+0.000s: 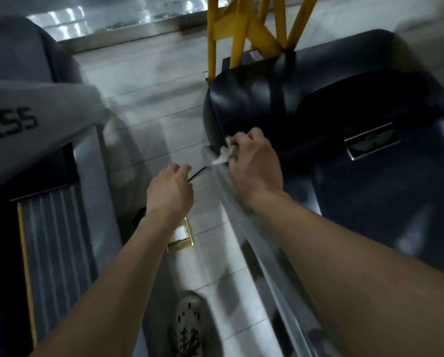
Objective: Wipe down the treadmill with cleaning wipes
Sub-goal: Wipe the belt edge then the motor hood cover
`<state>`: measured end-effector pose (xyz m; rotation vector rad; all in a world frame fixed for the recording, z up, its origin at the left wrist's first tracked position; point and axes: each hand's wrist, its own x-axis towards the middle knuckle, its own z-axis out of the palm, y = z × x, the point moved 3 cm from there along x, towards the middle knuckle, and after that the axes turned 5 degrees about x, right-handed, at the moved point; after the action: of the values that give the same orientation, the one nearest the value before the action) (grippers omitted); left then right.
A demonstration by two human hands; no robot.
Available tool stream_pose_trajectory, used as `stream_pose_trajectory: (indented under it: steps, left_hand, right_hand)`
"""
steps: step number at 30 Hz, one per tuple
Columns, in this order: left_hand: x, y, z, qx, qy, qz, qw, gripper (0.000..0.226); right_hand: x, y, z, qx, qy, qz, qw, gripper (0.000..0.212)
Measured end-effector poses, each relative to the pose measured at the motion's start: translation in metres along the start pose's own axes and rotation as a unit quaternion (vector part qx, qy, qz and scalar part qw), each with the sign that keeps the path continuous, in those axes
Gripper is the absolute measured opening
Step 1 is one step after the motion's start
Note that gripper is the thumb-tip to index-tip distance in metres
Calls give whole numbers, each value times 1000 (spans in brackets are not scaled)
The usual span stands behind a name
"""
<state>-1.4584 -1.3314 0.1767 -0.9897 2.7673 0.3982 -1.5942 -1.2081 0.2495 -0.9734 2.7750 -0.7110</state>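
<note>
Fingers of the right hand (254, 166) are gripping a wipe (222, 155) against the treadmill (344, 112), the left hand (169, 188) curling, its hold unclear, near "ESS" lettering (12, 124).

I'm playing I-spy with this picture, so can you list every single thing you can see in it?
treadmill: one, black with a silver side rail, right
other treadmill: one, grey, left
badge: one, silver, on the black treadmill
wipe: one, white, against the treadmill's front corner
cord: one, black and thin, between the left hand and the treadmill
frame: one, yellow, top, behind the treadmill
floor: pale tiles, between the machines
floor plate: one, brass-coloured, under the left wrist
shoe: one, grey with holes, bottom middle
left hand: one, curled round the cord
right hand: one, gripping the wipe
</note>
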Motion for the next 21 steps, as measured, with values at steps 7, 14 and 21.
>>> stream_pose_trajectory:
  steps: [7,14,21]
  left_hand:
    - [64,50,-3,-10,-75,48,996,59]
    - [128,76,12,-34,-102,79,991,94]
    - [189,92,19,-32,-107,84,990,146]
  right_hand:
    - [14,96,-9,-28,-58,49,997,27]
    - [74,151,19,-55,-26,-16,998,48]
    - [124,172,59,-78,-10,-92,993,61]
